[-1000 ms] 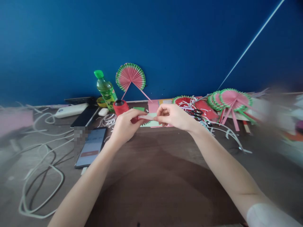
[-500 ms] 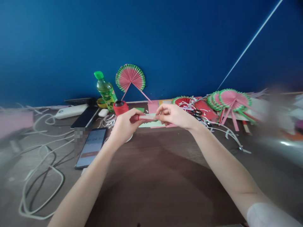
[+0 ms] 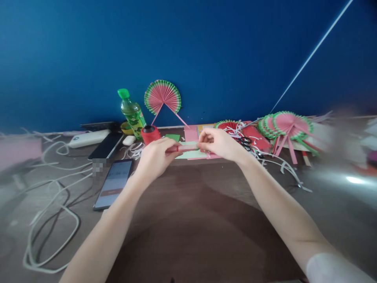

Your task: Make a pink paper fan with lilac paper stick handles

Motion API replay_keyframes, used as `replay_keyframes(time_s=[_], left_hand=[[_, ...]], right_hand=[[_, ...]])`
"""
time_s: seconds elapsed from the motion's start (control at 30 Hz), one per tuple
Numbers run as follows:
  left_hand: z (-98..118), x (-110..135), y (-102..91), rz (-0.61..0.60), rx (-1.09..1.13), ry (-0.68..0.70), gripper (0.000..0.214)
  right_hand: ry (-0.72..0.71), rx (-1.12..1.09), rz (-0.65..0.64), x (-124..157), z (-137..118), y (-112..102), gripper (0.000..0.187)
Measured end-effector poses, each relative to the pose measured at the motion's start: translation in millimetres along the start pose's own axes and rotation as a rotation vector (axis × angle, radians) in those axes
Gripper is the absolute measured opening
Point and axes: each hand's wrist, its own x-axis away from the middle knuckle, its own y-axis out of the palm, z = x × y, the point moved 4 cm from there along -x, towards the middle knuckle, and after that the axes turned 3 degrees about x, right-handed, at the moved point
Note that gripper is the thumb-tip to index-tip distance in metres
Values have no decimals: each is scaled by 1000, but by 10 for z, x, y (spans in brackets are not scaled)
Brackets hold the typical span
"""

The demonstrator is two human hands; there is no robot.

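A narrow folded pink paper strip (image 3: 188,148) stretches level between my two hands above the table. My left hand (image 3: 154,155) is closed around its left part, and a small red band shows on the strip beside those fingertips. With thumb and fingers pinched, my right hand (image 3: 216,143) grips the strip's right end. Just behind my left hand stands a red spool of thread (image 3: 150,135). Under and beyond the strip lie pale green paper (image 3: 193,155) and pink paper (image 3: 191,133). Whether a thread runs between my fingers is too fine to see.
A green-capped bottle (image 3: 131,112) and an open pleated paper fan (image 3: 163,97) stand by the blue wall. Black scissors (image 3: 245,140), paper scraps and more fans (image 3: 291,124) lie right. A phone (image 3: 114,184) and white cable (image 3: 78,224) lie left.
My left hand has rolled over the strip, so its back faces up more. The strip has turned from its pale green side to pink, and a red band shows. My right hand shifted slightly right.
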Motion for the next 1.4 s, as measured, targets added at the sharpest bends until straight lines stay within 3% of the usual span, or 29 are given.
replay_keyframes(time_s=[0.07,0.13,0.2,0.33,0.53,0.83,1.23,1.4], left_hand=[[52,6,23,38,-168,76,9],[107,12,55,42,-289,134,7],[154,19,79,26,-332,179,8],[225,38,65,53,-341,231,12],[322,67,-12,117,-254,274,18],[428,87,-79,128,-194,332,17],[493,109,-108,173,-116,390,14],[494,117,-136,177,-35,310,14]], right_hand=[[-97,195,223,26,-82,-28,15],[-174,272,339,79,-192,0,12],[-177,192,253,115,-263,88,5],[-74,-79,-14,147,-288,240,8],[-18,-351,-119,147,-276,207,14],[-55,-406,-176,187,-343,156,25],[-82,-359,-153,206,-394,188,17],[-102,-393,-147,229,-425,161,16]])
